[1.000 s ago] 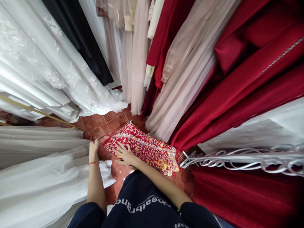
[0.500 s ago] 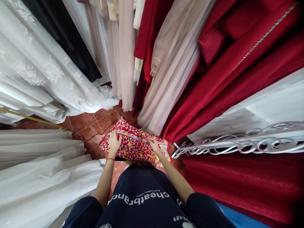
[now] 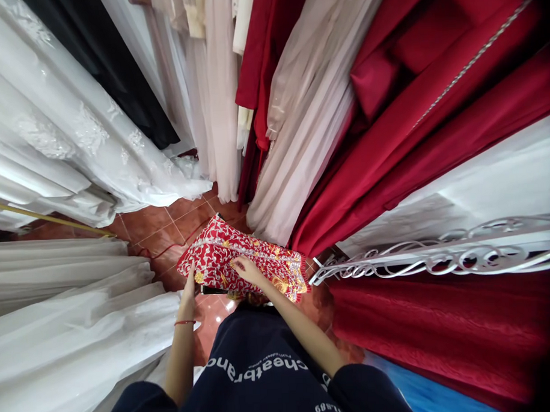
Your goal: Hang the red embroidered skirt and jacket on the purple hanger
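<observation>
A red cloth (image 3: 263,260) with white scrolling and gold patterns and a fringed right end lies draped over a dark-edged support low in front of me. At its left edge is my left hand (image 3: 190,281), seen side-on with the fingers straight along the fabric. My right hand (image 3: 249,272) rests over the middle of the cloth, its fingers bent and brought together. Whatever may be between those fingertips is too small to make out. A red string bracelet (image 3: 185,322) circles my left wrist.
White lace gowns (image 3: 87,128) hang at the left, with pale tulle (image 3: 294,121) and red dresses (image 3: 390,148) ahead and right. A white scrollwork metal rack (image 3: 421,261) juts in from the right. Brown-red floor tiles (image 3: 153,225) show between the hems.
My left hand has moved off the top of the cloth to its left edge, turning side-on. The right hand has shifted left toward the cloth's middle.
</observation>
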The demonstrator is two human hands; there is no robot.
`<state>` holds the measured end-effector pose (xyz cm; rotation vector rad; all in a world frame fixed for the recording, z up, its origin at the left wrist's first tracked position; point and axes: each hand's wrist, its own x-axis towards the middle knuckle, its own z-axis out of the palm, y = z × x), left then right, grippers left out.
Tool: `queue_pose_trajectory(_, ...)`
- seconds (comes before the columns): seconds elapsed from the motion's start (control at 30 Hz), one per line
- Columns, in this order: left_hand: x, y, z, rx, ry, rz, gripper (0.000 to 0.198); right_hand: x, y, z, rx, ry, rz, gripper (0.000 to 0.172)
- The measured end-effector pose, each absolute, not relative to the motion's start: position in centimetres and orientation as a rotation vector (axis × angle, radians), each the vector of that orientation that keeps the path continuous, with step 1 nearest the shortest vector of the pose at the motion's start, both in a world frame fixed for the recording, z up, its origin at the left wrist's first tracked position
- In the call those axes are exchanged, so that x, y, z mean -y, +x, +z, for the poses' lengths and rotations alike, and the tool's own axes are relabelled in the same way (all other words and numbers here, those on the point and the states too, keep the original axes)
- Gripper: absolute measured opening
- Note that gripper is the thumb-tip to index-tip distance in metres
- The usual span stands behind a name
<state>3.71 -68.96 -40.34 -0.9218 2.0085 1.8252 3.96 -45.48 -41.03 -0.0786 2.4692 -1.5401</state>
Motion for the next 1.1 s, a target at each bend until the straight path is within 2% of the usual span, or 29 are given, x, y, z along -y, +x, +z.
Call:
queue_pose_trajectory(0.13, 68.2, 1.7, -39.9, -1.601, -0.936, 2.094, 0.035, 45.8, 2.7, -40.4, -2.521, -0.100, -1.489, 0.031)
queue_pose_trajectory(0.27, 67.7, 0.6, -38.5, -1.614, -0.960, 2.263, 0.027, 47.7, 1.4, -39.7, -2.517, -0.193, -1.463, 0.054)
queue_pose_trajectory(0.47, 67.0, 0.3, -35.1, -1.814, -0.878, 2.518, 0.034, 51.2, 0.6, -37.3, -2.388, -0.241, -1.460, 0.093)
queue_pose_trajectory(0.6, 66.0, 1.0, -30.3, -2.181, -0.599, 2.576, 0.039, 51.9, 1.7, -32.9, -2.356, -0.300, -1.453, 0.129)
queue_pose_trajectory(0.67, 65.4, 1.4, -27.1, -2.430, -0.434, 2.527, 0.041, 52.5, 2.7, -30.2, -2.479, -0.349, -1.416, 0.138)
queue_pose_trajectory(0.77, 63.7, 1.7, -22.2, -2.675, -0.182, 2.392, 0.040, 53.4, 3.9, -26.4, -2.832, -0.159, -1.412, 0.130)
queue_pose_trajectory(0.83, 61.8, 2.0, -19.4, -2.665, 0.018, 2.389, 0.039, 52.8, 4.2, -24.4, -3.021, -0.005, -1.459, 0.113)
queue_pose_trajectory(0.9, 59.8, 2.5, -17.2, -2.513, 0.331, 2.391, 0.037, 50.5, 4.1, -22.8, -3.120, 0.116, -1.551, 0.086)
queue_pose_trajectory(1.0, 57.5, 3.0, -15.8, -2.114, 0.833, 2.248, 0.045, 44.0, 3.9, -20.8, -3.200, 0.259, -1.777, 0.049)
queue_pose_trajectory(1.03, 57.2, 3.0, -16.0, -1.986, 0.952, 2.171, 0.047, 41.4, 4.0, -20.1, -3.246, 0.279, -1.865, 0.043)
queue_pose_trajectory(1.1, 56.8, 2.7, -17.8, -1.765, 1.059, 2.026, 0.044, 36.2, 4.8, -18.7, -3.315, 0.299, -2.047, 0.044)
